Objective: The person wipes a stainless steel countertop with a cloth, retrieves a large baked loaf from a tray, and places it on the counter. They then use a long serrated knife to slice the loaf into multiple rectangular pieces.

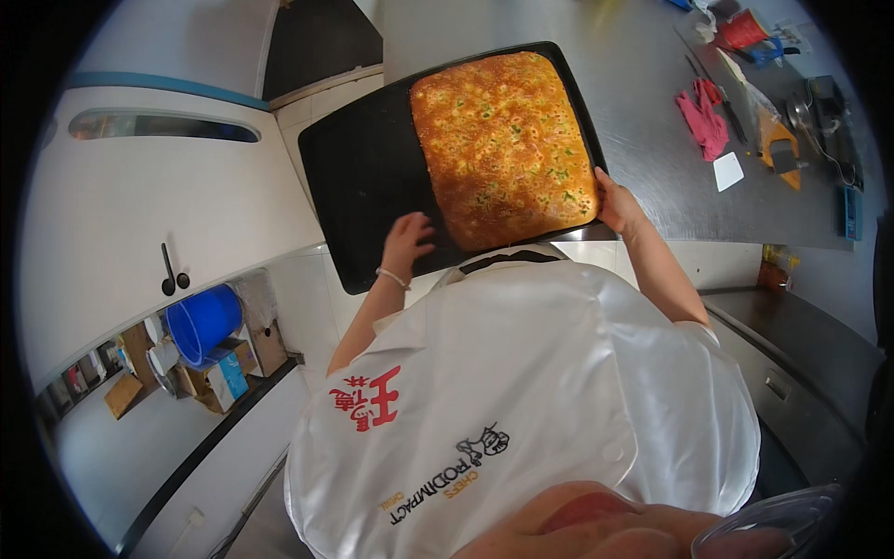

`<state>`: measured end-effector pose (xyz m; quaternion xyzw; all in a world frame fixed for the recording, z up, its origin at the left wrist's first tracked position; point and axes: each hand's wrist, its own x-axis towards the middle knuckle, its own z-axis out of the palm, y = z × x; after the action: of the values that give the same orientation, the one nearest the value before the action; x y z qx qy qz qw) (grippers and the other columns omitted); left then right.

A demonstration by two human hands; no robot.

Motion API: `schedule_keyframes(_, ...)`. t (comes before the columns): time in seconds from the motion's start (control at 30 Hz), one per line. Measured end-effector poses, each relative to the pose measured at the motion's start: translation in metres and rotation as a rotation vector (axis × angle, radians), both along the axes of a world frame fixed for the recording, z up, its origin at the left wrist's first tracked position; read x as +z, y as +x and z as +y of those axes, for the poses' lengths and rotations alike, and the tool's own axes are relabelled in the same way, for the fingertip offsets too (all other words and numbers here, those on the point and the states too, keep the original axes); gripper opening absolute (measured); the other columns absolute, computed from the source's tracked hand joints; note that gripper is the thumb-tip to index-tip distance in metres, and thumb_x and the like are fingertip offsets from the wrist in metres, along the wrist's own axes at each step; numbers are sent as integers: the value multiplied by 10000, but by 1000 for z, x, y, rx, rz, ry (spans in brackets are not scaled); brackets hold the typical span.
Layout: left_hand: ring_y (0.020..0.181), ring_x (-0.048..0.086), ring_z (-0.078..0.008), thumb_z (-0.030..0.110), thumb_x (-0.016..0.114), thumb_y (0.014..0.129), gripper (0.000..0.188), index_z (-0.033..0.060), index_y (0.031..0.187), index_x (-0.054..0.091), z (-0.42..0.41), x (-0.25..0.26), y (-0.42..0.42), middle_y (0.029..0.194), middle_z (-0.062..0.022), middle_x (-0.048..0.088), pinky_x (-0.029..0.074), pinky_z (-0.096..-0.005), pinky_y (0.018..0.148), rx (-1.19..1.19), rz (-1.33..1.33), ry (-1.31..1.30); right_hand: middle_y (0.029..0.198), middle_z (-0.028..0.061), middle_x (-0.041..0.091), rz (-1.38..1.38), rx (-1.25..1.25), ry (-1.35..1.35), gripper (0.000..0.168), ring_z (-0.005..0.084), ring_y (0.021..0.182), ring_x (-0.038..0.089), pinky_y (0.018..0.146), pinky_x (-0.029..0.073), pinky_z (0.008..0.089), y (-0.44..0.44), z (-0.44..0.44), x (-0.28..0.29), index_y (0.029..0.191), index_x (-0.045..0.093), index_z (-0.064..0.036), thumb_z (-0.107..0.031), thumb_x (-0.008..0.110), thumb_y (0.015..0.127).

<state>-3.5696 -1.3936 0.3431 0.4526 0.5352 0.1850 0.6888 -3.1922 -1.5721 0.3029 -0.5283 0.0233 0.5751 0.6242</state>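
A black baking tray lies slanted before me, its right part over the steel worktop and its left part out past the edge. In the right half of the tray rests a slab of golden-brown baked bread flecked with green bits. My right hand grips the tray's right rim near the front corner, with the thumb uppermost and the other fingers partly hidden. Above the bare left half of the tray, my left hand is slightly blurred, fingers spread and holding nothing. A pale bracelet circles that wrist.
On the steel worktop at right lie a pink cloth-like item, a white flat card-like piece and several tools. A white cabinet or appliance stands at left. Below it are a blue bucket and cardboard boxes.
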Motion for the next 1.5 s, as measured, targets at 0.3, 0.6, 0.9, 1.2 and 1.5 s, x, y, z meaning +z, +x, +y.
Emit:
schedule_keyframes(0.3,1048,585,-262,368,664,866,510,-6,1197,561,119,-42,-166,1138,-126,626,448,-380,932,184,374,312,1240,130,583,0,154,107,618,196,1101,589,938,483,297,13,23,16,1291,498,-7,-452,626,883)
schedule_keyframes(0.6,1014,615,-281,285,648,872,441,-14,1186,569,129,-11,-146,1117,-133,640,487,-405,922,105,-240,-104,1210,158,587,27,342,333,530,252,1071,617,922,520,380,2,18,59,1319,432,8,-72,652,844)
schedule_keyframes(0.9,989,627,-332,177,530,909,345,-77,1140,564,88,235,-187,1087,-202,631,512,-418,900,244,-493,24,1189,169,590,-150,30,496,490,251,1029,639,843,561,386,23,-9,181,1295,415,20,-81,634,868)
schedule_keyframes(1.2,930,619,-376,3,486,593,451,-80,1026,578,23,198,-294,1016,-193,626,547,-428,848,738,-281,305,1251,133,566,173,-401,368,433,267,1123,581,938,501,420,-89,-3,-26,1280,468,-62,-185,630,898)
schedule_keyframes(1.5,957,609,-360,-7,457,582,545,-55,1117,550,-37,192,-349,1065,-180,608,552,-417,842,890,-535,366,1201,161,600,-14,674,111,518,280,1065,620,916,487,413,-201,74,57,1262,468,-49,-443,546,934)
